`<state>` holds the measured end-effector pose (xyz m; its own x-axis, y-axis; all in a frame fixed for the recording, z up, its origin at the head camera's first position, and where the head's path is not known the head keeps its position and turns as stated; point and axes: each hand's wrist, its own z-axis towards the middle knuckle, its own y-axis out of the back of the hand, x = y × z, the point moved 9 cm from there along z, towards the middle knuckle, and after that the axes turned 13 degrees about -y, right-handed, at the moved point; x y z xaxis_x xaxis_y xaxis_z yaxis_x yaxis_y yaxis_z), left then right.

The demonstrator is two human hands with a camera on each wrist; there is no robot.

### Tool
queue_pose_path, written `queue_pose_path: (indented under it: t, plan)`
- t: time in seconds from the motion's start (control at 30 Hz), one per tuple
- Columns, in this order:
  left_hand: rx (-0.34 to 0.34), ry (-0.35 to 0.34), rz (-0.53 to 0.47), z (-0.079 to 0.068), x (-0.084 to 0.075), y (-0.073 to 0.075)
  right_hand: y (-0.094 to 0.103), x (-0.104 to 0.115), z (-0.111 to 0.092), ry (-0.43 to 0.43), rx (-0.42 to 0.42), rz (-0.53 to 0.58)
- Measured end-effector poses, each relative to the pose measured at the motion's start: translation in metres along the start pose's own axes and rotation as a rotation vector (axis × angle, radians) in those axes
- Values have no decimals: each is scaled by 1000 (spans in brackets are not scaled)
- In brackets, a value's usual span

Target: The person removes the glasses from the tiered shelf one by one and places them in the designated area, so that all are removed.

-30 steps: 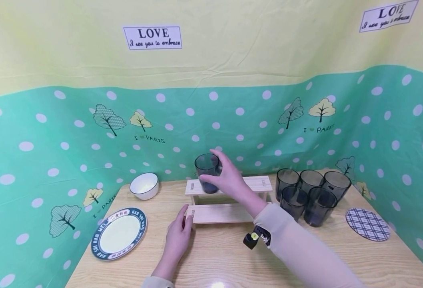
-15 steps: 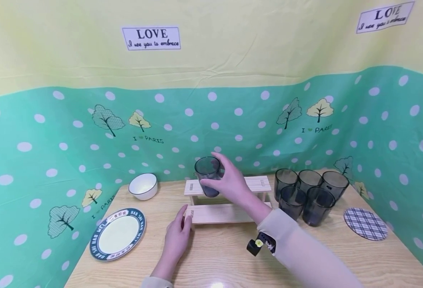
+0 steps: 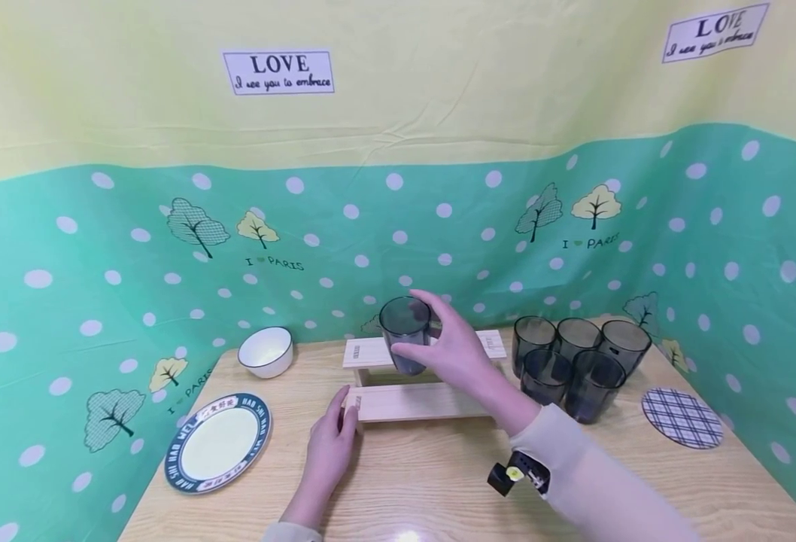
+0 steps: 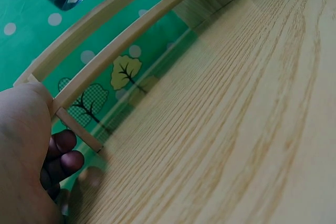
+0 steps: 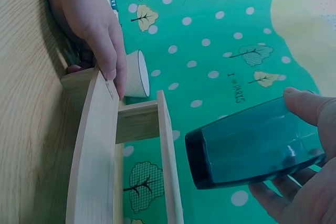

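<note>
My right hand (image 3: 448,350) holds a dark, see-through drinking glass (image 3: 408,331) upright, thumb on one side and fingers round the other. In the right wrist view the base of this glass (image 5: 236,153) hangs apart from the upper board of a two-tier wooden rack (image 3: 411,403). My left hand (image 3: 330,444) grips the left end of the rack's lower board, with thumb and index finger on that end. In the left wrist view its other fingers (image 4: 63,153) curl loosely beside the rack's end support.
Several matching dark glasses (image 3: 589,384) stand in a group right of the rack, with a round checked mat (image 3: 682,418) beyond them. On the left are a white bowl (image 3: 265,352) and a blue-rimmed plate (image 3: 180,452). A printed cloth (image 3: 344,226) hangs behind the table.
My right hand has carried the glass a little to the right over the rack. The left hand keeps its place on the lower board, and the head view has shifted slightly.
</note>
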<state>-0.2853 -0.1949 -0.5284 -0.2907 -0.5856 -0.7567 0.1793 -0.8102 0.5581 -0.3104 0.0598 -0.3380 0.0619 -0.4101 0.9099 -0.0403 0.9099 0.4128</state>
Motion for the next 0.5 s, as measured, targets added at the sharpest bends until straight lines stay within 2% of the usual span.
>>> queue_pose_path:
  t: [0.27, 0.5]
  plan:
    - [2, -1, -22, 0, -1, 0, 26, -5, -17, 3, 16, 39]
    - [-4, -7, -16, 1, 0, -1, 56, -16, -30, -26, 1, 29]
